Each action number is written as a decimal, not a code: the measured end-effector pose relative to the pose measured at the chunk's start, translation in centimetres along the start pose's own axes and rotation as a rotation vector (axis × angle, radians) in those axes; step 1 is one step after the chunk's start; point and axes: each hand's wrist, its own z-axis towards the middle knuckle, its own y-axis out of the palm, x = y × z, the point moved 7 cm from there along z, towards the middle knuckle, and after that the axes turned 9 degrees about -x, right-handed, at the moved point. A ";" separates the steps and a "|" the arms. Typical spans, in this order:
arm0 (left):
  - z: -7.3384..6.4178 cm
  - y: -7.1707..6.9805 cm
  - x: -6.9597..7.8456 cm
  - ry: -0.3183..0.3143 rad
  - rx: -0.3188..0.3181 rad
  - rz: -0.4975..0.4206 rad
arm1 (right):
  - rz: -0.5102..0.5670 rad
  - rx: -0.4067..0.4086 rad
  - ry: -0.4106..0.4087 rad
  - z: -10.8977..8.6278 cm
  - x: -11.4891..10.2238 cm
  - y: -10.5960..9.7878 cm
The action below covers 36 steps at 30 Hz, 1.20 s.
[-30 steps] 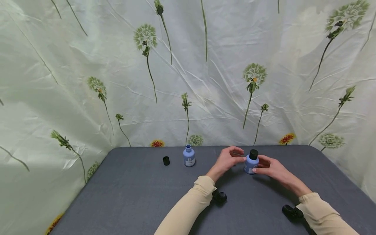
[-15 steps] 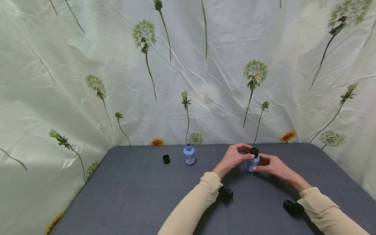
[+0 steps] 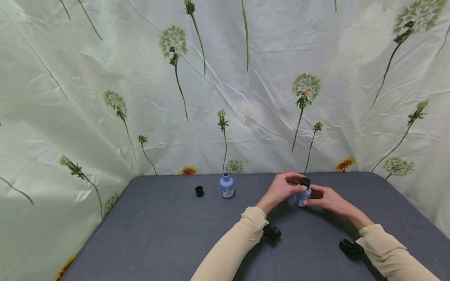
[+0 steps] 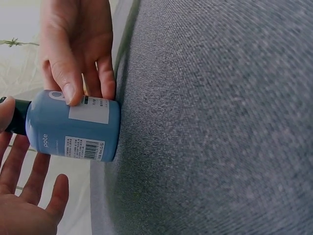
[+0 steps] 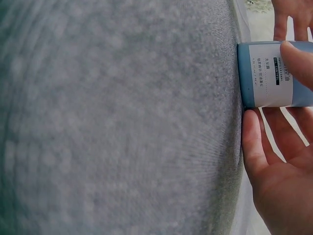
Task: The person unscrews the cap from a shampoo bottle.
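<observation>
A small blue bottle [image 3: 300, 200] with a white label stands upright at the right of the table, its black cap [image 3: 305, 182] on top. My left hand [image 3: 284, 189] pinches that cap between thumb and fingers. Around the bottle's body, my right hand [image 3: 327, 201] holds it from the right side. In the left wrist view the blue bottle [image 4: 73, 125] shows a barcode, and the thumb of the left hand [image 4: 24, 205] lies on the cap. The right wrist view shows the thumb of the right hand [image 5: 281, 161] across the label.
Another blue bottle [image 3: 227, 188] stands open-necked at the back middle of the grey table [image 3: 168, 234]. Left of it lies a loose black cap [image 3: 199, 191]. Behind the table hangs a pale curtain [image 3: 263, 78] printed with dandelions.
My left hand has moved right from beside the bottle and taken hold of its black cap. The right hand has kept its grip on the bottle body.
</observation>
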 end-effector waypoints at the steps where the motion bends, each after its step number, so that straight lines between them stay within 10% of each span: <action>1: 0.0 0.0 0.0 -0.002 0.001 -0.002 | 0.002 -0.003 -0.001 0.0 0.0 0.0; 36: -1.0 -1.0 0.6 -0.003 0.006 0.024 | 0.005 0.035 0.029 -0.4 -1.0 0.9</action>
